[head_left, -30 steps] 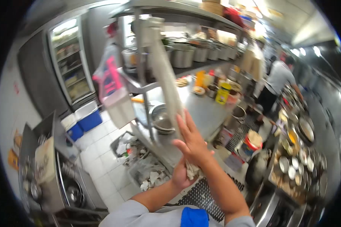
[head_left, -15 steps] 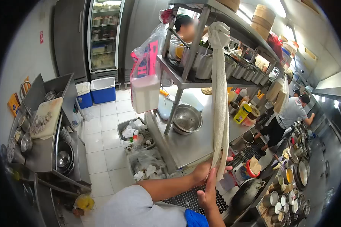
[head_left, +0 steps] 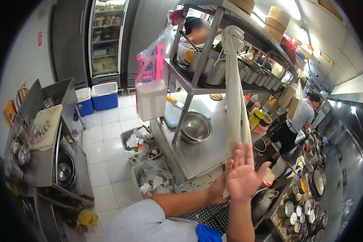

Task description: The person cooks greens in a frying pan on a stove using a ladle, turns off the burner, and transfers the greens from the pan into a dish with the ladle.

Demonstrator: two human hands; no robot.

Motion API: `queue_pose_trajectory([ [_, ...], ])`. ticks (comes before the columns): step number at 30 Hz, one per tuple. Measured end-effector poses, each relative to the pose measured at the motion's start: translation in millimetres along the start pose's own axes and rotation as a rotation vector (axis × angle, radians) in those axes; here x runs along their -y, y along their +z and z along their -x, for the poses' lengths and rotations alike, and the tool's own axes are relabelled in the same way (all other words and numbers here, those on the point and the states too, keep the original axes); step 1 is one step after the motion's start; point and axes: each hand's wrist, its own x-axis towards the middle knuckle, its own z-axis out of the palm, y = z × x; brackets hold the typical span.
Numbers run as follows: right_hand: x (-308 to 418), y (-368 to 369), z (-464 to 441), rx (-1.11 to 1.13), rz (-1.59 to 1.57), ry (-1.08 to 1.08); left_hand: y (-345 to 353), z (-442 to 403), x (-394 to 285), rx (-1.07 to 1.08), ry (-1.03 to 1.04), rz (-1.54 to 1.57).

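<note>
Here's the long off-white cloth [head_left: 233,101], knotted up at the steel shelf rack [head_left: 209,46] and hanging almost straight down, its lower end running right in between the two hands. On the near side, the right hand [head_left: 244,173]: wide open, palm up to the wearer, fingers stretched along the cloth, thumb well out, nothing in the palm, the back of the fingers against or just beside the fabric. On the far side, the left hand [head_left: 218,188], mostly hidden by the cloth and the right hand; how far it's closed, and whether it grips the end, cannot be told. Just left of the cloth, a steel bowl [head_left: 196,126] sits on the steel worktable [head_left: 205,155]; a yellow-labelled jar [head_left: 255,118] is over on the right. Further out, a white plastic bag with pink print [head_left: 151,76] hangs off the rack, and a co-worker in grey [head_left: 300,117] bends by the cooking line.
</note>
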Motion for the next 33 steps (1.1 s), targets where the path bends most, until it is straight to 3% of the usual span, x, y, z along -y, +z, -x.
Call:
queue_pose_trajectory([
  [1, -8, -13, 4, -0.066, -0.033, 0.019, 18, 2, -8, -0.166, 0.010, -0.048],
  [4, -20, -35, 27, -0.166, -0.049, 0.045, 22, 4, -32, -0.062, 0.018, -0.054],
  [8, -23, -69, 71, -0.265, -0.033, 0.113, 0, 18, -40, -0.161, -0.016, -0.075],
  [10, -26, -85, 90, -0.230, -0.037, 0.128, -34, 22, -41, -0.257, -0.093, -0.343],
  [11, -27, -94, 100, -0.271, 0.028, 0.143, -22, 22, -41, -0.446, -0.054, -0.299],
  [12, -29, -107, 112, -0.275, 0.026, 0.138, -31, 22, -42, -0.448, -0.060, -0.299],
  [14, -32, -139, 139, -0.506, 0.599, 0.244, -58, 24, -51, -0.535, 0.106, -0.535],
  [16, -29, -176, 181, -0.693, 1.131, 0.609, -60, 26, -67, -0.622, 0.148, -0.639],
  [18, -22, -247, 263, -0.658, 1.584, 0.823, -73, 35, -88, -0.743, 0.233, -0.823],
  [22, -24, -254, 383, -0.976, 1.366, 0.960, -126, 64, -140, -0.866, 0.589, -0.973],
  [28, -25, -247, 480, -1.114, 1.380, 1.168, -120, 99, -249, -1.189, 0.553, -1.694],
  [31, -22, -250, 525, -1.061, 1.462, 1.220, -115, 95, -277, -1.261, 0.551, -1.808],
  [33, -20, -259, 556, -0.898, 1.611, 1.216, -126, 99, -298, -1.320, 0.476, -1.866],
])
